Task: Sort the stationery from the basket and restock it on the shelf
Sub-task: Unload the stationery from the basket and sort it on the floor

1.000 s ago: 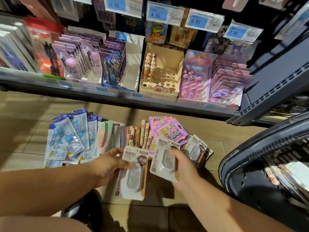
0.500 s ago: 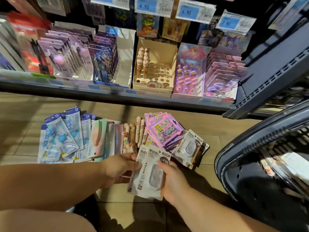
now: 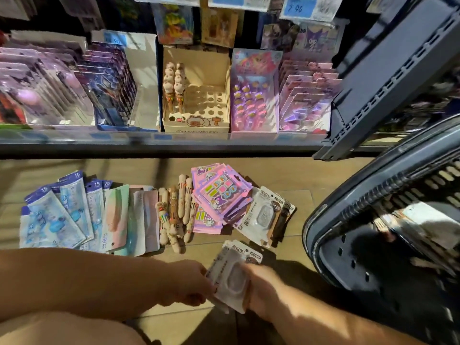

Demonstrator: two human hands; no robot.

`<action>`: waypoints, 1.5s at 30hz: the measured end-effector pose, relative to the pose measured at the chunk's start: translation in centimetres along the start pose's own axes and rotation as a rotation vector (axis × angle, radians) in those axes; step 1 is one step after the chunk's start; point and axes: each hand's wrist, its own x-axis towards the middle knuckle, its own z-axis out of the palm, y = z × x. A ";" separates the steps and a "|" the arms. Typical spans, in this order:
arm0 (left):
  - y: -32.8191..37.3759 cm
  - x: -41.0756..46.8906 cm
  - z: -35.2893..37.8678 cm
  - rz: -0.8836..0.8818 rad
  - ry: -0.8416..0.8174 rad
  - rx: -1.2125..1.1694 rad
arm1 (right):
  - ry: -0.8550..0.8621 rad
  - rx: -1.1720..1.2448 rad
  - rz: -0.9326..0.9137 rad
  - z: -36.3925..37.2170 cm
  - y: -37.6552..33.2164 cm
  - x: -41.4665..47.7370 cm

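Tiled floor (image 3: 149, 168) below shelf (image 3: 159, 145); sorted row on it: blue packets (image 3: 57, 215), bear pens (image 3: 174, 212), purple cards (image 3: 219, 192), white blister pile (image 3: 266, 215). Basket (image 3: 348, 195) at right, stock inside. Left hand (image 3: 189, 282) pinches left edge of held blister packs (image 3: 234, 277); right hand (image 3: 261, 287) grips right side. Packs clamped between both hands, near white pile, not touching.

Forearms low, converging; left hand (image 3: 188, 282) and right hand (image 3: 262, 288) close together, both apparently gripping white packs (image 3: 232, 278)

Dim, warm light; bright patches and hard shadows on floor (image 3: 311, 175). Price tags (image 3: 308, 7) motion-blurred, shelf (image 3: 174, 145) back dark, basket (image 3: 323, 215) soft, fisheye bending at edges.
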 end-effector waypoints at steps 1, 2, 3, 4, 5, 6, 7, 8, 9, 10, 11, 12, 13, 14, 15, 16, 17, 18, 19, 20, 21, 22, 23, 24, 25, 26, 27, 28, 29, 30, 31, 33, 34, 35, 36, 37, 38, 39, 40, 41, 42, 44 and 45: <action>0.2 0.3 0.0 0.006 0.018 0.022 | -0.036 0.045 0.002 -0.4 0.0 0.6; 0.4 0.5 -0.1 0.018 0.042 0.046 | -0.062 0.040 0.005 -0.3 -0.5 0.8; 0.6 0.7 -0.2 0.027 0.066 0.071 | -0.025 -0.017 0.007 -0.2 -1.0 1.3; 0.9 0.8 -0.4 0.033 0.085 0.083 | -0.012 -0.065 0.003 0.1 -1.6 1.3; 1.0 0.8 -0.6 0.035 0.091 0.078 | -0.004 -0.113 -0.011 0.2 -2.0 1.5; 1.1 0.9 -0.8 0.029 0.087 0.063 | -0.002 -0.156 -0.033 0.4 -2.4 1.6; 1.1 1.0 -1.1 0.023 0.078 0.042 | 0.003 -0.208 -0.069 0.5 -2.6 1.7; 1.1 1.0 -1.4 0.023 0.063 0.027 | 0.014 -0.243 -0.108 0.6 -2.7 1.4; 1.0 1.0 -1.6 0.027 0.041 0.021 | 0.033 -0.256 -0.147 0.6 -2.6 1.3; 1.0 1.0 -1.7 0.035 0.012 0.018 | 0.044 -0.243 -0.189 0.3 -2.5 1.1; 1.1 0.9 -1.8 0.049 -0.016 0.011 | 0.057 -0.226 -0.222 0.0 -2.4 0.8; 1.3 0.7 -1.9 0.073 -0.036 0.002 | 0.046 -0.184 -0.252 -0.3 -2.4 0.6; 1.6 0.6 -1.9 0.107 -0.042 -0.002 | 0.034 -0.150 -0.276 -0.5 -2.5 0.2; 1.9 0.6 -2.0 0.145 -0.036 0.001 | 0.025 -0.129 -0.302 -0.6 -2.8 -0.1; 2.4 0.4 -2.1 0.180 -0.023 0.016 | 0.040 -0.118 -0.324 -0.6 -3.1 -0.4; 2.8 0.3 -2.3 0.207 -0.011 0.041 | 0.053 -0.123 -0.351 -0.6 -3.4 -0.4; 3.3 0.1 -2.4 0.222 0.001 0.072 | 0.064 -0.132 -0.373 -0.5 -3.9 -0.6; 3.7 0.0 -2.5 0.228 0.014 0.102 | 0.066 -0.140 -0.387 -0.5 -4.2 -0.4; 4.3 -0.2 -2.6 0.232 0.027 0.126 | 0.076 -0.145 -0.395 -0.3 -4.6 -0.6; 4.9 -0.3 -2.6 0.235 0.046 0.144 | 0.072 -0.151 -0.408 -0.2 -4.9 -0.7; 5.6 -0.5 -2.7 0.239 0.069 0.161 | 0.081 -0.164 -0.415 0.0 -5.4 -0.9; 6.5 -0.6 -2.7 0.238 0.098 0.187 | 0.094 -0.181 -0.431 0.0 -5.8 -0.8; 7.5 -0.6 -2.7 0.237 0.138 0.227 | 0.118 -0.183 -0.449 0.0 -6.4 -0.9; 8.4 -0.5 -2.8 0.233 0.189 0.282 | 0.147 -0.181 -0.482 -0.1 -7.1 -0.5; 9.4 -0.5 -2.8 0.236 0.242 0.349 | 0.199 -0.199 -0.495 0.0 -7.7 0.0; 10.4 -0.3 -2.7 0.250 0.294 0.419 | 0.252 -0.210 -0.506 -0.1 -8.4 0.7; 11.3 -0.1 -2.4 0.267 0.336 0.469 | 0.313 -0.189 -0.498 0.1 -8.9 1.3; 12.2 0.2 -1.9 0.277 0.368 0.492 | 0.360 -0.138 -0.490 0.2 -9.5 1.7; 12.9 0.6 -1.3 0.281 0.399 0.488 | 0.401 -0.093 -0.473 0.5 -9.9 2.1; 13.4 1.0 -0.6 0.278 0.425 0.462 | 0.438 -0.079 -0.477 0.4 -10.2 2.7; 13.8 1.5 0.3 0.272 0.453 0.429 | 0.472 -0.105 -0.490 0.3 -10.5 3.2; 13.7 2.5 2.3 0.270 0.511 0.386 | 0.537 -0.243 -0.487 0.0 -11.3 3.4; 13.3 3.2 3.2 0.264 0.528 0.393 | 0.575 -0.346 -0.469 -0.2 -11.6 3.5; 12.7 3.9 4.1 0.256 0.546 0.408 | 0.610 -0.443 -0.458 -0.4 -11.9 3.5; 12.1 4.5 4.9 0.256 0.568 0.421 | 0.624 -0.499 -0.448 -0.6 -12.2 3.5; 11.5 5.0 5.5 0.259 0.586 0.421 | 0.622 -0.541 -0.449 -0.7 -12.4 3.5; 10.9 5.3 5.9 0.274 0.599 0.407 | 0.612 -0.563 -0.461 -0.6 -12.5 3.5; 10.4 5.7 6.1 0.294 0.611 0.386 | 0.601 -0.581 -0.472 -0.4 -12.6 3.4; 10.2 5.8 6.2 0.310 0.622 0.364 | 0.591 -0.583 -0.476 -0.2 -12.6 3.3; 10.1 5.9 6.1 0.318 0.631 0.350 | 0.586 -0.588 -0.479 0.0 -12.6 3.2; 10.2 6.0 5.9 0.322 0.642 0.343 | 0.584 -0.591 -0.474 0.2 -12.6 3.1; 10.6 5.8 5.2 0.320 0.658 0.336 | 0.586 -0.618 -0.473 0.2 -12.4 3.0; 10.8 5.8 4.9 0.326 0.668 0.336 | 0.583 -0.640 -0.470 0.2 -12.1 3.0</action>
